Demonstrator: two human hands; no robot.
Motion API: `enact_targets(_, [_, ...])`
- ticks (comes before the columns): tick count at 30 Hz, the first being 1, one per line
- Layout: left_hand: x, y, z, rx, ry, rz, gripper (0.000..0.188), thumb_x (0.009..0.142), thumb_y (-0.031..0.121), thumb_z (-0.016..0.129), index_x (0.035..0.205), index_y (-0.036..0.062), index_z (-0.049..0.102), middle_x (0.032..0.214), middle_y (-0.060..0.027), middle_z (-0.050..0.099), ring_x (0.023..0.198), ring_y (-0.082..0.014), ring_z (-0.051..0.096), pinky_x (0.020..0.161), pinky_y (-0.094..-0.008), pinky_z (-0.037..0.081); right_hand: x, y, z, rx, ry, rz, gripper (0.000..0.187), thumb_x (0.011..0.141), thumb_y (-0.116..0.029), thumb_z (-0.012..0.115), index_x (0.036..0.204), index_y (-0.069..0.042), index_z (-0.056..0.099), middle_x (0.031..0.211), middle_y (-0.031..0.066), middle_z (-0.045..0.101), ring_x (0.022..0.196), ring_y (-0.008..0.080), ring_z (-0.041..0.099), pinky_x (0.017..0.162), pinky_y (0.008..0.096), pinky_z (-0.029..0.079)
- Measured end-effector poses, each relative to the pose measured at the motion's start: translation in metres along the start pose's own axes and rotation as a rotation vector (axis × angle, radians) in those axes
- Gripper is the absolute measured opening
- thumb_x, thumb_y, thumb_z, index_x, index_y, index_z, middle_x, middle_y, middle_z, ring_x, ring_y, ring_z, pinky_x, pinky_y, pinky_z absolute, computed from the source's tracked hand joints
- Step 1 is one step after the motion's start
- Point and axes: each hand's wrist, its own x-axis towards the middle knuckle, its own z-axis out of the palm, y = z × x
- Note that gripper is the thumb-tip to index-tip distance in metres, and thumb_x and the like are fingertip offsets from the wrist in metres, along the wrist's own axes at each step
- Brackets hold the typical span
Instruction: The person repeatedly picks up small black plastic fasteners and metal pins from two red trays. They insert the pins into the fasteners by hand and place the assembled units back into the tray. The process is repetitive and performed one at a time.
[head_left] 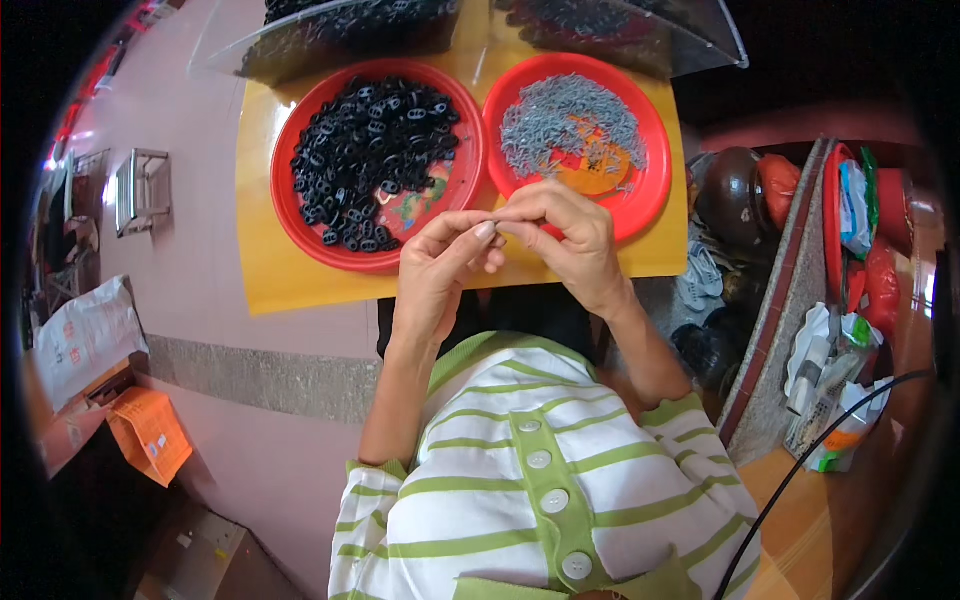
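Note:
My left hand [448, 256] and my right hand [572, 243] meet at their fingertips over the near edge of the table. Both are closed in a pinch. Whatever lies between the fingertips is too small and too covered to make out. Just beyond my left hand is a round red tray [283, 215] heaped with small black oval plastic pieces [375, 140] that have holes in them. Beyond my right hand stands a second red tray [655, 165], holding many small grey pin-like pieces [570, 120].
Both trays sit on a yellow tabletop [268, 270]. Clear bins [340, 40] of black pieces stand at its far edge. On the left are a metal stool [140, 192], an orange basket [150, 435] and a white sack [88, 335]. Bags and a black cable [800, 455] lie at right.

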Motion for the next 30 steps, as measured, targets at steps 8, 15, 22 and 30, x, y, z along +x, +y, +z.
enact_targets(8, [-0.01,0.005,-0.003,-0.04,0.04,-0.007,0.021,0.09,0.01,0.058,0.106,-0.0036,0.06,0.093,-0.0119,0.066,0.08,-0.0164,0.066,0.074,-0.0266,0.055,0.0,0.002,0.015,0.285,0.082,0.197,0.008,0.082,-0.003,0.064,0.09,-0.002,0.062,0.089,0.0056,0.062,0.081,0.0125,0.06,0.068,0.0242,0.049])
enact_targets(15, [-0.016,0.005,-0.019,-0.054,-0.001,0.043,0.02,0.092,0.013,0.056,0.104,-0.0028,0.06,0.09,-0.0102,0.066,0.075,-0.0134,0.065,0.071,-0.0252,0.054,-0.003,-0.004,0.026,0.345,0.019,0.207,0.009,0.084,-0.004,0.062,0.092,-0.001,0.061,0.09,0.0052,0.064,0.083,0.0111,0.061,0.069,0.0242,0.051])
enact_targets(22, [-0.024,0.006,-0.019,-0.035,0.024,0.06,0.019,0.092,0.011,0.055,0.105,-0.0023,0.06,0.09,-0.0103,0.066,0.076,-0.0134,0.064,0.071,-0.025,0.054,-0.003,-0.006,0.029,0.358,-0.02,0.2,0.01,0.084,-0.004,0.063,0.093,0.0,0.063,0.087,0.0055,0.065,0.08,0.0114,0.063,0.067,0.0247,0.053])
enact_targets(30, [-0.029,0.008,-0.019,-0.029,0.028,0.057,0.017,0.092,0.01,0.055,0.102,-0.0023,0.06,0.088,-0.0097,0.065,0.073,-0.013,0.063,0.068,-0.024,0.052,-0.005,-0.013,0.026,0.28,-0.073,0.146,0.01,0.083,-0.002,0.063,0.093,0.0,0.064,0.086,0.0064,0.065,0.077,0.0114,0.064,0.065,0.0241,0.052])
